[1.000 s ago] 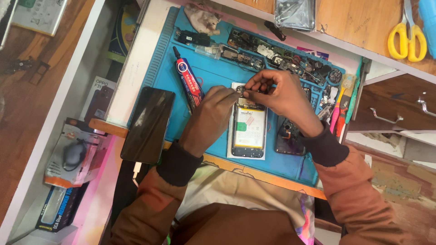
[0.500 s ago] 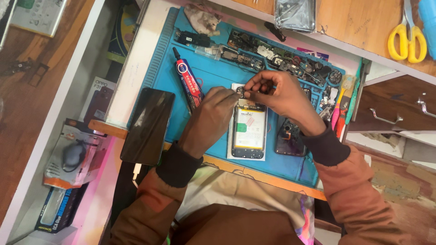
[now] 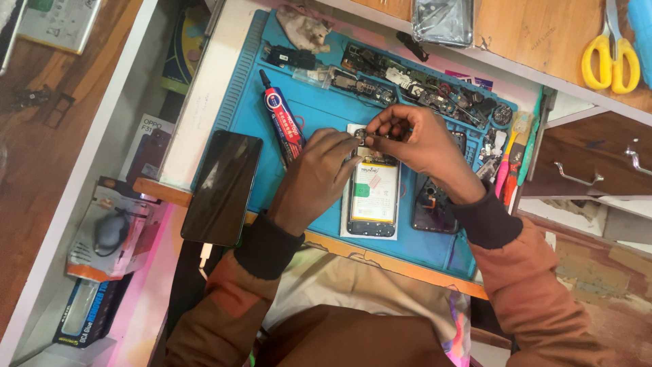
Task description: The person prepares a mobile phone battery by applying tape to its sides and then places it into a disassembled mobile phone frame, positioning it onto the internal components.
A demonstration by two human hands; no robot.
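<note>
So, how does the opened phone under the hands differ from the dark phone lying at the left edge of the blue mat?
The opened phone lies with its inner parts exposed, while the dark phone shows only a smooth black surface. The opened phone rests fully on the blue mat; the dark phone overhangs the mat's left edge. The left hand and right hand work at the opened phone; nothing touches the dark phone. Both lie flat.

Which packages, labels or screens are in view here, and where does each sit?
Dark phone screen: left edge of the blue mat, black rectangle, unlit.
Glue tube: on the mat beside the left hand, red and blue label, black nozzle.
Opened phone: under both hands, white battery label with a green patch.
Boxed mouse: lower left shelf, clear-fronted package, orange trim.
</note>
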